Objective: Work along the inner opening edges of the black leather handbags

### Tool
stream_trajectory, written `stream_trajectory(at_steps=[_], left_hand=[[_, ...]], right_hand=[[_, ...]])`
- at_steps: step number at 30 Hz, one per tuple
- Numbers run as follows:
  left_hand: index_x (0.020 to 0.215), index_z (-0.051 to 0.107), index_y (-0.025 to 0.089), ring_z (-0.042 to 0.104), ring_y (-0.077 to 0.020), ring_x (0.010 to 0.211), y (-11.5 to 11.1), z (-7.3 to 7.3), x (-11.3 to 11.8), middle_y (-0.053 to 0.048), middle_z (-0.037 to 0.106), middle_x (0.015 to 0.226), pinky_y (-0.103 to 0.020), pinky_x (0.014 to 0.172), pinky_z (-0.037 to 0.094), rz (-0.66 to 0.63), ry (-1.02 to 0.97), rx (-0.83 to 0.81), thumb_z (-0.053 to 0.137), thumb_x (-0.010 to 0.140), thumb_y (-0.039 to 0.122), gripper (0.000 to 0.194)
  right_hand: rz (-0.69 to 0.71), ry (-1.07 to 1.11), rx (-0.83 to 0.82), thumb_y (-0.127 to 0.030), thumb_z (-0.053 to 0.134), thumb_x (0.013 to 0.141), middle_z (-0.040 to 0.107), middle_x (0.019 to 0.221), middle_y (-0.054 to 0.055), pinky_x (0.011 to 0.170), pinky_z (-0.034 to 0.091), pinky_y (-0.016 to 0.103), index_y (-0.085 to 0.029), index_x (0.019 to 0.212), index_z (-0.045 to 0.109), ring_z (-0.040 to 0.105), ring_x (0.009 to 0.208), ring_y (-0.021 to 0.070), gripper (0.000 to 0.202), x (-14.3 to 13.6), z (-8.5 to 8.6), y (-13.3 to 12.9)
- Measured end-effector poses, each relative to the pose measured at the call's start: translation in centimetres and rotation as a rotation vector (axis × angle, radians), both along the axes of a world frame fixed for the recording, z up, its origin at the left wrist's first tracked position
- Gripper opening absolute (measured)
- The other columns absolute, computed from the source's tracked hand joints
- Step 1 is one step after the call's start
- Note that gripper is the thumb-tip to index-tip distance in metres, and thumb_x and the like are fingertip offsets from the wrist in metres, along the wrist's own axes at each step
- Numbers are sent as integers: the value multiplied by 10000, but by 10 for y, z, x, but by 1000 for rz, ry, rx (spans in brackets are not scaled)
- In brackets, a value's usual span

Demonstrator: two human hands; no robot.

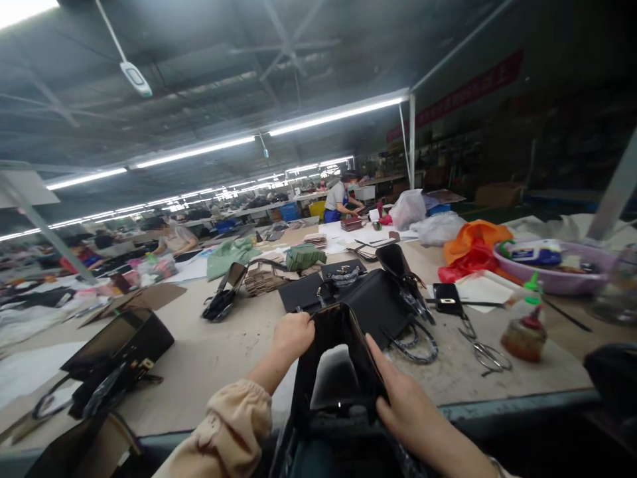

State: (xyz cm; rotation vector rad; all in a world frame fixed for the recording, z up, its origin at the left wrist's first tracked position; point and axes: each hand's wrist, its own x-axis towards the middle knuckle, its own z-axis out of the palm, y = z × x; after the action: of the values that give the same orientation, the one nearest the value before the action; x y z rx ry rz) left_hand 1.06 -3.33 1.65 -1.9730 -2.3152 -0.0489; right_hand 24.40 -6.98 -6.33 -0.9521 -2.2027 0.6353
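Observation:
A black handbag stands open in front of me at the table's near edge, and a pale patch shows inside it. My left hand is closed on its upper left rim. On the opposite side, my right hand grips the right wall, with the thumb and fingers pressed against it. Just beyond lie flat black bag panels with a loop handle wrapped in clear film. Another black bag sits on the table to the left. The lower part of the held bag is dark and hard to make out.
Scissors, a glue bottle and a lilac basin are on the right. Stacked brown pieces and a small black bag lie farther back. Two people work at tables beyond. A metal post stands left.

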Motion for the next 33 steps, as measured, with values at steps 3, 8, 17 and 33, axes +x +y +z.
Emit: stream_trajectory(at_steps=[3,8,17,33], left_hand=[[874,695,185,653,-237,876,-17,6,-10,-116,712,905,-316,753,457,26,-12,24,375,873,328,350],[872,699,190,643,-234,886,-28,8,-16,-109,709,916,-316,766,440,52,-52,61,364,868,320,359],[830,715,201,634,-203,859,-13,22,-9,-68,719,889,-276,729,423,10,-187,126,389,845,320,347],[782,711,197,636,-195,770,-14,-30,36,-77,718,814,-278,667,395,-98,-231,-15,386,835,310,348]], right_hand=[[43,-22,-39,30,359,605,328,1477,80,1087,331,422,-228,1483,16,317,1342,195,978,18,1,0],[35,-85,-98,-6,379,624,456,1400,75,1046,376,423,-232,1483,40,394,1299,204,951,29,7,1],[-20,-240,1,-76,419,684,416,1426,61,1062,357,405,-231,1482,105,397,1297,209,871,45,44,3],[154,-337,-230,-142,523,748,317,1485,63,1118,254,423,-232,1469,187,303,1351,234,801,83,31,1]])
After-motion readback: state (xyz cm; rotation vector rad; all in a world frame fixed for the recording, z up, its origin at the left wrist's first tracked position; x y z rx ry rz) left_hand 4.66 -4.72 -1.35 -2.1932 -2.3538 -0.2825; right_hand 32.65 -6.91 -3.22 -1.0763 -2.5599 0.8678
